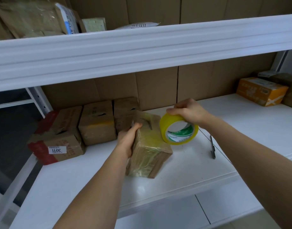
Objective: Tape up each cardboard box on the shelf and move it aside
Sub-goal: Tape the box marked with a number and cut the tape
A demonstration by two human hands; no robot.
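Note:
A small cardboard box (148, 146) wrapped in shiny clear tape stands on the white shelf (199, 167), near its middle. My left hand (128, 139) grips the box's left side, fingers curled over its top edge. My right hand (189, 111) holds a yellow roll of tape (178, 128) from above, right beside the box's upper right corner. Three more cardboard boxes stand in a row at the left: one with red tape and a "3011" label (59, 138), a middle one (97, 123) and one (125, 111) partly hidden behind the held box.
A dark slim tool, maybe a knife or pen (212, 147), lies on the shelf right of the roll. An orange box (260, 90) and a darker parcel (290, 90) stand at the far right. The upper shelf beam (142, 52) hangs overhead with parcels on it.

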